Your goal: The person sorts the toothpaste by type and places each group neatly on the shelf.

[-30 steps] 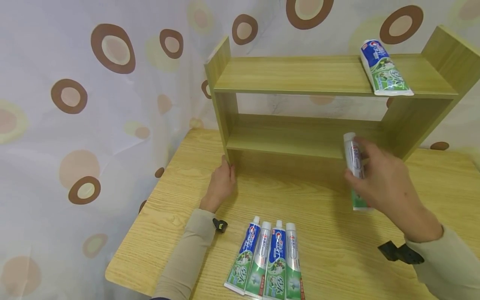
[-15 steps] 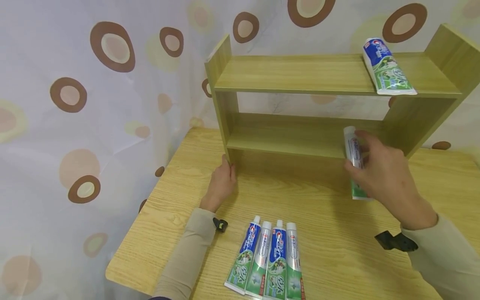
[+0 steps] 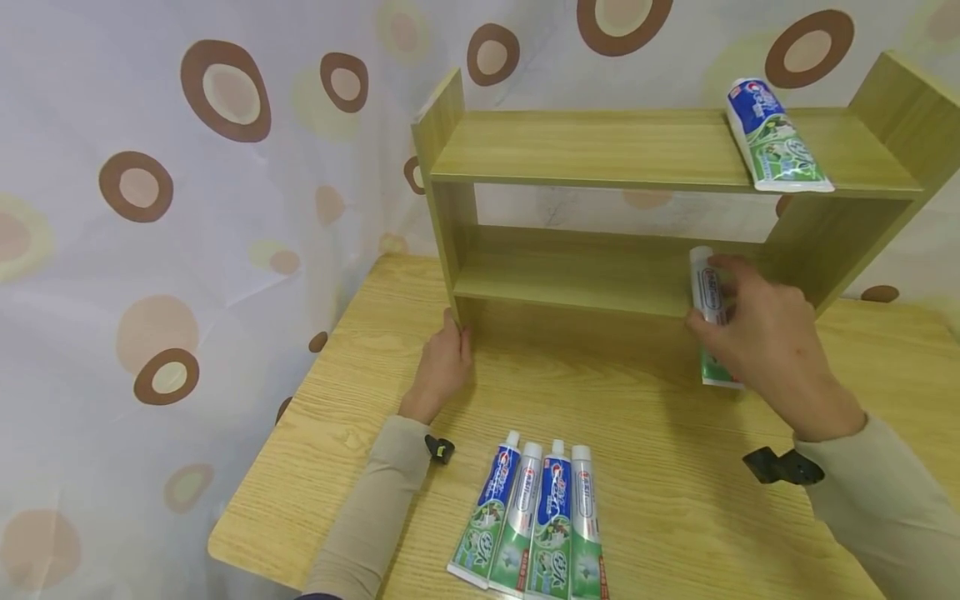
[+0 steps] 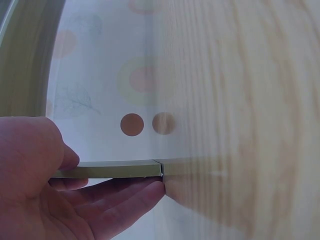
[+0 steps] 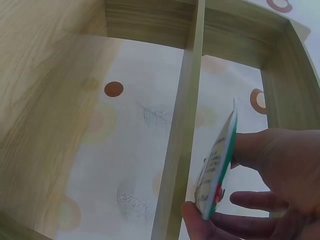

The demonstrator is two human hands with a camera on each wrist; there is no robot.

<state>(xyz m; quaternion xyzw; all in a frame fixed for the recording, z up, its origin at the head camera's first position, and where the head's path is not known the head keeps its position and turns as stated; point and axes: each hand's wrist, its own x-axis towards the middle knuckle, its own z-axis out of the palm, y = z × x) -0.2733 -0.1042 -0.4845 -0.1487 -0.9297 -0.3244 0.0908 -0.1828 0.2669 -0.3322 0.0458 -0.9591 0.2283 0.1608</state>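
My right hand (image 3: 768, 350) grips a silver-and-green toothpaste tube (image 3: 707, 287) between thumb and fingers, white cap end pointing toward the back. The tube overlaps the right part of the lower shelf board; its flat end sticks out in front. In the right wrist view, the tube (image 5: 217, 165) appears edge-on beside the shelf board (image 5: 182, 130). My left hand (image 3: 441, 367) holds the bottom of the wooden rack's left side panel (image 3: 442, 233). Thumb and fingers lie on either side of that panel (image 4: 115, 170) in the left wrist view.
A blue-and-green toothpaste tube (image 3: 780, 137) lies on the right of the top shelf (image 3: 585, 146). Several more tubes, blue-green (image 3: 551, 521) and silver-green (image 3: 587, 525), lie side by side on the wooden table (image 3: 645, 500). A patterned sheet (image 3: 247, 317) hangs behind and at left.
My right hand has moved the silver-and-green tube farther back, up over the lower shelf. The left hand stays on the side panel.
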